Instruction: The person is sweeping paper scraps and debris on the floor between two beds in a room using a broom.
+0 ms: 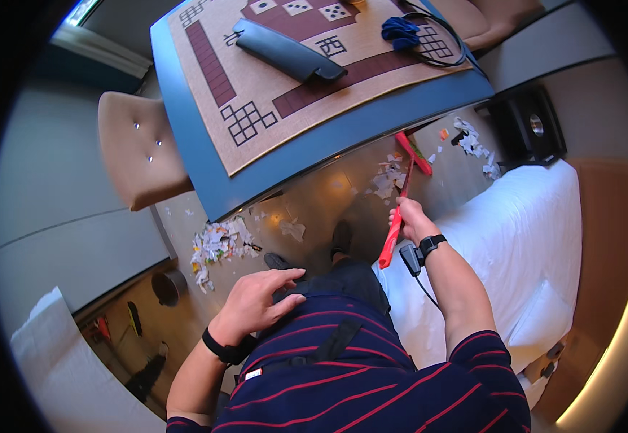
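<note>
My right hand (pixel 412 219) is closed around the red handle of a broom (pixel 415 154), whose red head with green bristles rests on the floor near the table's edge. Torn paper scraps (pixel 388 178) lie just left of the broom head. My left hand (pixel 262 297) is in front of my waist, fingers apart, holding nothing. Below the table's left corner is a larger heap of torn paper (pixel 222 243), with a few loose pieces around it. More scraps (pixel 471 140) lie right of the broom, by a black object. Both wrists wear black bands.
A blue-edged table (pixel 314 157) with a mahjong mat, a dark curved object (pixel 287 51) and cables stands ahead. A tan chair (pixel 140 146) is at its left, a white-covered bed (pixel 487 243) at my right. A dark bin (pixel 169 287) stands at the left.
</note>
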Demonstrator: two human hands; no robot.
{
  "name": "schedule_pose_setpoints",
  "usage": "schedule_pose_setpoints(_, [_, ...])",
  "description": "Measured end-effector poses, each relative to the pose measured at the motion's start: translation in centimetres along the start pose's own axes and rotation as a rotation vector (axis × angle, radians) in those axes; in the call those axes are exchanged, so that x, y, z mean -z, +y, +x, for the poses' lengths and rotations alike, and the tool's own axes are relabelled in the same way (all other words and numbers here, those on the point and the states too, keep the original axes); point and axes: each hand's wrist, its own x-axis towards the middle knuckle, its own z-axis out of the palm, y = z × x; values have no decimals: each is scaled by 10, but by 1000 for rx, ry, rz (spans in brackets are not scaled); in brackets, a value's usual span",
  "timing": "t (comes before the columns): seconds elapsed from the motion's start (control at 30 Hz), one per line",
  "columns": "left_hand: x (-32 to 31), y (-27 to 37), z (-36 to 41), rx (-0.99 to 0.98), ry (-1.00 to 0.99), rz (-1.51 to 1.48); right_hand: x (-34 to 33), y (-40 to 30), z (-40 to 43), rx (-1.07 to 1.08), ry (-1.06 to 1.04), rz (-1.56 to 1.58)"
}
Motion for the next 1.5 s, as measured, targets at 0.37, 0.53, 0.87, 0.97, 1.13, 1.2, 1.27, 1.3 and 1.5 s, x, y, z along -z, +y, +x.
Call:
schedule_pose_setpoints(0.37, [-2, 40, -8, -145, 58, 299, -141, 85, -106, -321, -450, -231])
schedule_pose_setpoints(0.53, [0, 39, -39, -106, 207, 222, -151, 82, -129, -284, -513, -300])
schedule_pose_setpoints(0.87, [-24, -31, -85, -21, 185, 160, -188, 131, -82, -265, -487, -566])
schedule_pose_setpoints(0.97, [-10, -46, -130, 18, 202, 120, -215, 170, -98, -308, -533, -559])
schedule_pose_setpoints(1.13, [28, -70, -210, 60, 334, 75, -281, 230, -153, -420, -615, -515])
schedule_pose_setpoints(1.2, [45, -80, -236, 41, 345, 86, -304, 246, -169, -426, -637, -500])
schedule_pose_setpoints(1.27, [58, -89, -254, 8, 332, 110, -317, 260, -181, -439, -647, -425])
schedule_pose_setpoints(1.3, [61, -96, -263, 1, 333, 102, -321, 262, -190, -436, -637, -426])
schedule_pose_setpoints(1.5, [57, -124, -258, -84, 248, 42, -298, 255, -186, -215, -420, -376])
